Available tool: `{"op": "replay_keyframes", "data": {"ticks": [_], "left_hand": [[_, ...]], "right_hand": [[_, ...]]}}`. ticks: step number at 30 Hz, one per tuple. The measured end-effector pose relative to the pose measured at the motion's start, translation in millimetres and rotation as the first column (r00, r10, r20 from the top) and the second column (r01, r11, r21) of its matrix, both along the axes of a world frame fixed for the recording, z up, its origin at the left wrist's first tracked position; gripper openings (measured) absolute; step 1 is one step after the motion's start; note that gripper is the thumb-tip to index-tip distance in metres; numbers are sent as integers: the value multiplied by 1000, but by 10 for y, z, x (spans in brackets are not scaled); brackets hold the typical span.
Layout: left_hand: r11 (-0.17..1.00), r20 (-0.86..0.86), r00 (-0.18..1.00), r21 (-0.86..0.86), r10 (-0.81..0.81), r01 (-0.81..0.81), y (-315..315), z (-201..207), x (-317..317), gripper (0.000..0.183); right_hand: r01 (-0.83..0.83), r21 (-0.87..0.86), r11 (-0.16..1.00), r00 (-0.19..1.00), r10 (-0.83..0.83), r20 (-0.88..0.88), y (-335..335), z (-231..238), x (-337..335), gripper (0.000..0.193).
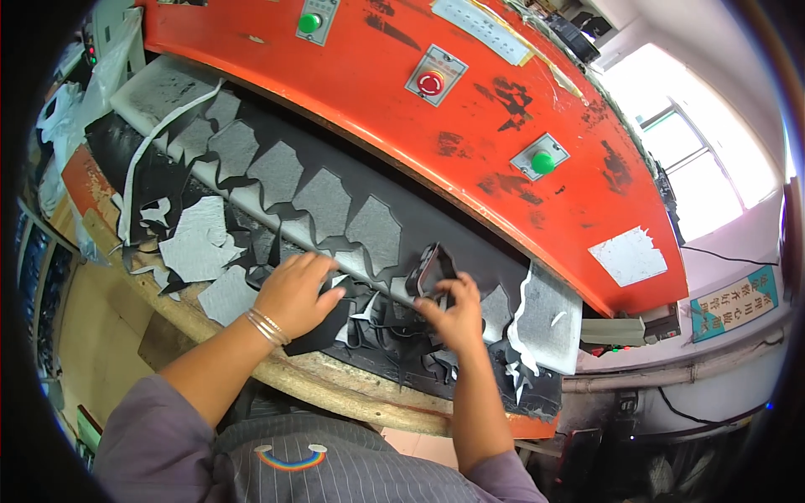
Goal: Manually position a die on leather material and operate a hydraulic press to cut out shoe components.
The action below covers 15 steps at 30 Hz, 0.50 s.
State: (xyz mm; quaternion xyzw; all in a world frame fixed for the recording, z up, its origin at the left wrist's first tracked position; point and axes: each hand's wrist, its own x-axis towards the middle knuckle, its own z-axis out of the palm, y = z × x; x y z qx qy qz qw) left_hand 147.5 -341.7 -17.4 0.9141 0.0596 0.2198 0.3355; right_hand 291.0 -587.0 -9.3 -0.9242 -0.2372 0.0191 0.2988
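A black sheet of material [495, 243] lies across the pale cutting board [563, 323], with a row of cut-out gaps along its near edge. My left hand [295, 293] rests near that wavy edge, its fingers stretched out and the thumb apart, over black scraps. My right hand [457, 314] grips a dark cutting die [429, 267] between thumb and fingers; the die stands on the sheet's near side. Between my hands lies a tangle of black and white offcuts [369, 314]. What is under my left fingertips is hidden.
A red press beam [369, 92] runs close behind the board, with green buttons [543, 163] and a red stop button [431, 83]. Grey and black scraps [198, 243] lie at the left on the worn wooden table edge [335, 381]. A plastic bag [63, 126] hangs at far left.
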Motion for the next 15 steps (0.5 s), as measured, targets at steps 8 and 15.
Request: {"op": "replay_keyframes", "data": {"ticks": [8, 15], "left_hand": [[975, -153, 980, -201, -128, 96, -450, -321, 785, 67], [991, -70, 992, -94, -101, 94, -613, -541, 986, 71]], "right_hand": [[22, -143, 989, 986, 2, 169, 274, -241, 404, 60], [85, -134, 987, 968, -51, 244, -151, -566, 163, 91]]}}
